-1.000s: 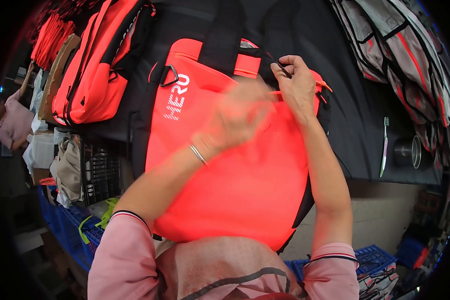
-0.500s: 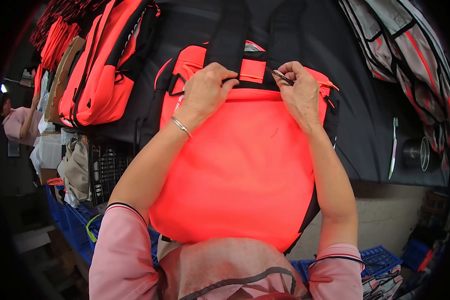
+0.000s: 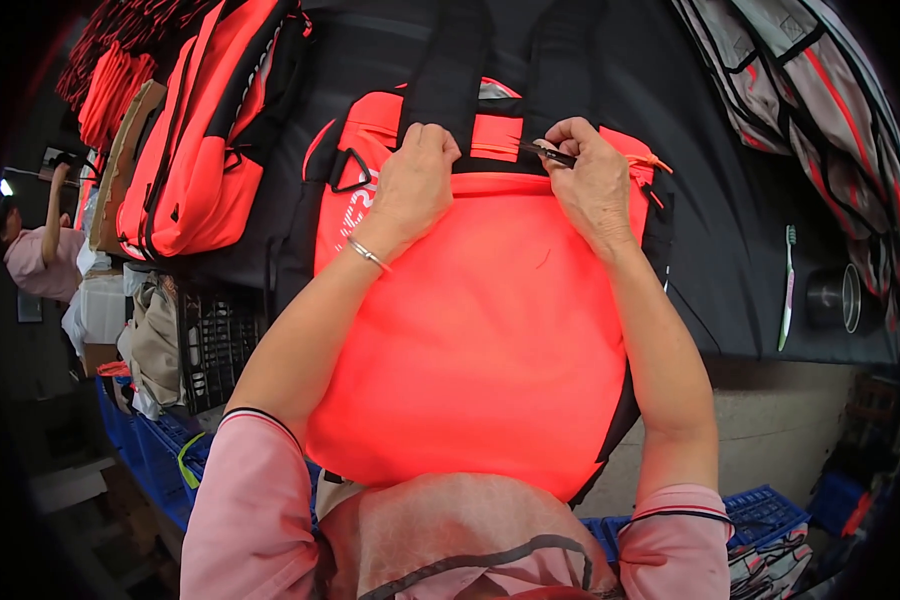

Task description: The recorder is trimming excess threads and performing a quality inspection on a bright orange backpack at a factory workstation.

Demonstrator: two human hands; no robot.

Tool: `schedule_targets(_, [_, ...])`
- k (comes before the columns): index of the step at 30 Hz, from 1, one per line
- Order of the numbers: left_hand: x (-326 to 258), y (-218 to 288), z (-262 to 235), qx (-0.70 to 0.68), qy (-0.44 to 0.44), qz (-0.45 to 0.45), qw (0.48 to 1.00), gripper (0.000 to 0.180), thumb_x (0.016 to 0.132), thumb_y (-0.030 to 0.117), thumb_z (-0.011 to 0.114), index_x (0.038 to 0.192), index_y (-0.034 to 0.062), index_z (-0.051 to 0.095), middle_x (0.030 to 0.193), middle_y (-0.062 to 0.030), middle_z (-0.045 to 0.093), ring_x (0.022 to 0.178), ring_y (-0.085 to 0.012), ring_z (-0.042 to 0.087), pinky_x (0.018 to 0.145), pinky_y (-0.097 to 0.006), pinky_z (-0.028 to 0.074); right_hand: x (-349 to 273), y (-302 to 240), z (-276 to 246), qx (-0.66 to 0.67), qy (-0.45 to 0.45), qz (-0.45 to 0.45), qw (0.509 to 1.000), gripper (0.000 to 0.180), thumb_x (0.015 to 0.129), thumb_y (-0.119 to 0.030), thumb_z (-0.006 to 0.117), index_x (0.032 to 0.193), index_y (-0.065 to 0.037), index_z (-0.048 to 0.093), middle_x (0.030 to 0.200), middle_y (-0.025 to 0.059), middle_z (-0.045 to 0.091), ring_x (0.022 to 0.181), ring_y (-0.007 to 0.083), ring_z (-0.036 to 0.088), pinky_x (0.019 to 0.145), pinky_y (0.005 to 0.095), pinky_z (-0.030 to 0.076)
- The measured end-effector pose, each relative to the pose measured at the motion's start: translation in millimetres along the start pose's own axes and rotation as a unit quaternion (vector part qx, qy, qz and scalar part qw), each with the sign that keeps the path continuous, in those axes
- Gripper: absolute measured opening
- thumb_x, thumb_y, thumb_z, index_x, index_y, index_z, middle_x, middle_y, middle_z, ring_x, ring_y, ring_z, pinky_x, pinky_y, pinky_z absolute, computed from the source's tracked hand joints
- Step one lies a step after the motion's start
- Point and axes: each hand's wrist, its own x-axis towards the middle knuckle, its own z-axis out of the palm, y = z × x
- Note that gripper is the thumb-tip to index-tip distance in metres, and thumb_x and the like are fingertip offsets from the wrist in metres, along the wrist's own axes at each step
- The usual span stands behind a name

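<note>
A bright coral-red backpack (image 3: pixel 470 330) with black straps lies in front of me on the black table cover. My left hand (image 3: pixel 421 185), a metal bangle at its wrist, rests at the bag's upper edge. Its fingers are closed on the base of a black shoulder strap (image 3: pixel 448 75). In my right hand (image 3: pixel 592 185) is a small dark pair of thread snips (image 3: pixel 558 156), with its tip pointing left. That tip is beside the red patch (image 3: pixel 496 135) between the two straps. Whether the blades touch any thread is too small to tell.
Another red-and-black backpack (image 3: pixel 205 150) stands at the left. Grey bags (image 3: pixel 810 100) with red trim lie at the far right. Nearer on the right are a toothbrush (image 3: pixel 788 290) and a metal cup (image 3: pixel 832 300). Beyond the table's left side, a person (image 3: pixel 45 250) has an arm raised.
My left hand has moved slightly right and turned, its fingers now curled on the strap. The snips in my right hand have shifted a little left. The person at left has raised an arm.
</note>
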Motion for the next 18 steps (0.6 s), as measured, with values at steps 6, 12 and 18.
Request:
schedule_targets(6, [-7, -1, 3, -0.043, 0.039, -0.029, 0.998, 0.006, 0.094, 0.005, 0.056, 0.096, 0.0015, 0.051, 0.093, -0.0141, 0.059, 0.084, -0.0359, 0.060, 0.072, -0.044, 0.048, 2, -4, -1, -0.082, -0.046, -0.055, 0.994, 0.026, 0.082, -0.024, 0.078, 0.098, -0.008, 0.064, 0.080, 0.0048, 0.065, 0.075, 0.0236, 0.063, 0.065, 0.0399, 0.049])
schedule_targets(12, [-7, -4, 4, -0.083, 0.036, -0.071, 0.993, 0.009, 0.094, 0.008, 0.058, 0.097, 0.0025, 0.052, 0.095, -0.0142, 0.058, 0.087, -0.0376, 0.060, 0.073, -0.048, 0.049, 21, -16, 7, -0.139, -0.074, -0.256, 0.954, 0.026, 0.084, -0.025, 0.076, 0.097, -0.005, 0.064, 0.086, 0.0054, 0.064, 0.082, 0.0261, 0.055, 0.074, 0.0394, 0.046])
schedule_targets(18, [-7, -2, 8, -0.082, 0.052, -0.082, 0.992, 0.006, 0.093, 0.003, 0.058, 0.095, 0.0009, 0.053, 0.092, -0.0142, 0.059, 0.082, -0.0340, 0.062, 0.073, -0.042, 0.049, 35, -14, 23, -0.173, -0.133, -0.339, 0.915, 0.022, 0.082, -0.022, 0.076, 0.092, -0.006, 0.063, 0.082, 0.0034, 0.062, 0.083, 0.0237, 0.052, 0.081, 0.0371, 0.043])
